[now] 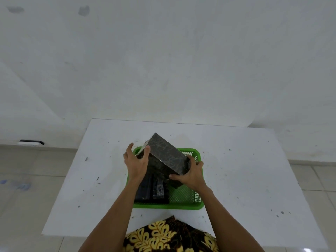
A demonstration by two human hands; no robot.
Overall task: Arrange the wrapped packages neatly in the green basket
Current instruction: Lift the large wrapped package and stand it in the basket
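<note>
A green perforated plastic basket sits in the middle of the white table. Over it I hold a large box wrapped in dark, gold-veined paper, tilted with its far corner raised. My left hand grips the box's left end, fingers spread. My right hand clasps its lower right end. Below it, in the left half of the basket, stand narrower dark wrapped packages, partly hidden by my left forearm. Part of the basket's floor on the right shows bare mesh.
The white table is speckled with small dark marks and stands against a white wall. Tiled floor shows on both sides. A small black and white object lies at the wall's foot on the left.
</note>
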